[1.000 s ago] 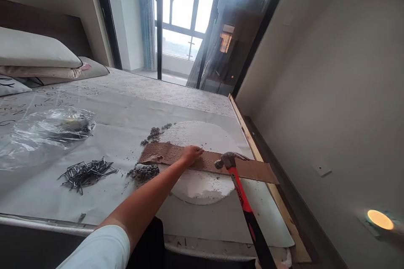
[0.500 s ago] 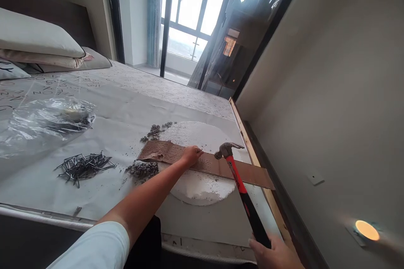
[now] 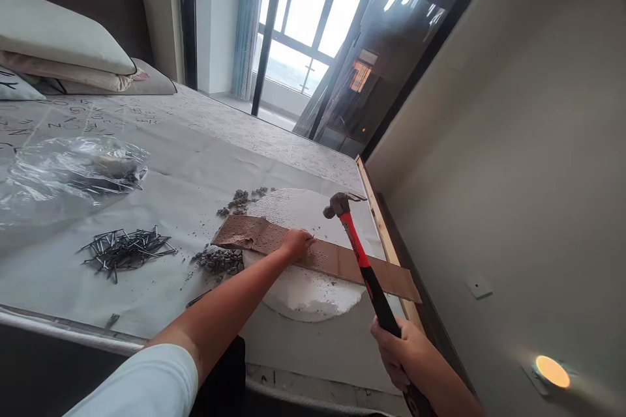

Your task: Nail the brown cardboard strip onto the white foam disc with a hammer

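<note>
Hammer (image 3: 364, 260) now lifted off the strip (image 3: 317, 254); head up over the foam (image 3: 303, 208), R hand (image 3: 401, 348) further into view.

R hand clenched round the hammer's black handle end. L hand (image 3: 296, 242) fingertips pinched at a nail on the strip, which lies across the foam disc on the bed (image 3: 195, 169); can't see the nail itself. Loose nails (image 3: 124, 251) lie well to the left. Risk: a skewed swing lands on L fingers, since they're right at the strike point; soft foam may let the strip bounce.
</note>
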Available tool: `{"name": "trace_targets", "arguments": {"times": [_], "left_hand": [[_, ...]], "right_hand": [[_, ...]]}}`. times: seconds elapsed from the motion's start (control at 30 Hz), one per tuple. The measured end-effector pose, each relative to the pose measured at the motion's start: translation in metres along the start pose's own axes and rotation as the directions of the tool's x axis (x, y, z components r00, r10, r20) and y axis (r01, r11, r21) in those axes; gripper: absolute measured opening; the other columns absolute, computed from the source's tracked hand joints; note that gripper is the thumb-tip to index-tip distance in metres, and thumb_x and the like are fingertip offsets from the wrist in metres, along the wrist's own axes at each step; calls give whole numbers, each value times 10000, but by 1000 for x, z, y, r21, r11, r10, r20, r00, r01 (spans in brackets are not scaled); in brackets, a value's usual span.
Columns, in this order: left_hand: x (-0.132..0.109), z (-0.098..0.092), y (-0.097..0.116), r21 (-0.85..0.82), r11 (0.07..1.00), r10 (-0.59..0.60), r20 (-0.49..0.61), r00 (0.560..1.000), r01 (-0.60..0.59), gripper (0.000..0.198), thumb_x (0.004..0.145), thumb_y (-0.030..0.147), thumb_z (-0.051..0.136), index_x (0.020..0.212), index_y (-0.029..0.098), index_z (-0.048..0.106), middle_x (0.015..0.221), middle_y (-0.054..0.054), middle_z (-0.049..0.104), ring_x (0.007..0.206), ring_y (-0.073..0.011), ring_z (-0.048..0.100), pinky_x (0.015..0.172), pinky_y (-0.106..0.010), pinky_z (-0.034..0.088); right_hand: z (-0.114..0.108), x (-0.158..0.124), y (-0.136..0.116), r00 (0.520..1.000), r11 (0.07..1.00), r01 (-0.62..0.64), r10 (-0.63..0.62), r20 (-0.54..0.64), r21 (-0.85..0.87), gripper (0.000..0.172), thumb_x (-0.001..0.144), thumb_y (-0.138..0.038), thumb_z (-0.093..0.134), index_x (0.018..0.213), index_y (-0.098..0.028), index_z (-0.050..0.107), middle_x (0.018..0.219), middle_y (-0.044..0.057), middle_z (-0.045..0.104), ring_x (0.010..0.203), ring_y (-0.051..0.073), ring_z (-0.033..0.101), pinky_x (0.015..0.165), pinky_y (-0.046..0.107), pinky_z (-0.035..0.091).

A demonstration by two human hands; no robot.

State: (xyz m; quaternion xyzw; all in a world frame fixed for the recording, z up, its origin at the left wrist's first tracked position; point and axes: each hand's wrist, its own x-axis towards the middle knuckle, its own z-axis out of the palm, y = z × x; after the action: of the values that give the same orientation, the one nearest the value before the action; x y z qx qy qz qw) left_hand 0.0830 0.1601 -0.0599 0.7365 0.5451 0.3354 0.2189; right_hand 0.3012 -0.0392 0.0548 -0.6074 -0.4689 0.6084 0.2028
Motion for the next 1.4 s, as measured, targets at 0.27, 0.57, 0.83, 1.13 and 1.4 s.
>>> {"name": "trace_targets", "arguments": {"times": [0.27,0.57,0.83,1.13,1.4], "left_hand": [[1,4,-4,59,998,-19,4,1000,19,348,764,352,510,499,149,608,610,-75,587,589,-161,480,594,-270,315],[-2,0,1,128,992,-26,56,998,19,259,752,280,516,610,142,682,696,-93,635,644,-178,533,615,-271,344],[-3,-11,2,-68,997,-40,41,998,43,243,659,204,538,807,164,726,808,-71,675,765,-186,568,692,-255,393],[-8,-35,17,-412,880,-280,-48,959,237,324,690,220,431,907,115,647,606,-5,563,550,-119,468,521,-227,350],[-53,-96,2,-384,920,-139,-141,980,75,353,753,362,448,906,123,659,709,-39,631,617,-129,531,561,-230,398]], "right_hand": [[10,16,6,1000,1000,3,-3,18,-22,421,696,-542,584,694,-236,296,408,-148,264,287,24,233,304,175,221],[12,25,18,998,997,-57,56,-22,-59,416,661,-530,580,681,-243,279,372,-154,255,269,35,227,278,181,224],[2,14,9,996,997,65,-67,-59,-35,367,716,-522,546,719,-238,314,374,-156,254,273,36,229,299,179,201],[27,42,40,989,989,-145,145,-9,-41,420,624,-487,600,661,-252,254,333,-149,262,264,52,232,268,197,264],[14,-4,116,994,998,4,2,-112,56,486,533,-590,696,592,-231,374,412,-64,349,375,99,432,358,225,371]]}}
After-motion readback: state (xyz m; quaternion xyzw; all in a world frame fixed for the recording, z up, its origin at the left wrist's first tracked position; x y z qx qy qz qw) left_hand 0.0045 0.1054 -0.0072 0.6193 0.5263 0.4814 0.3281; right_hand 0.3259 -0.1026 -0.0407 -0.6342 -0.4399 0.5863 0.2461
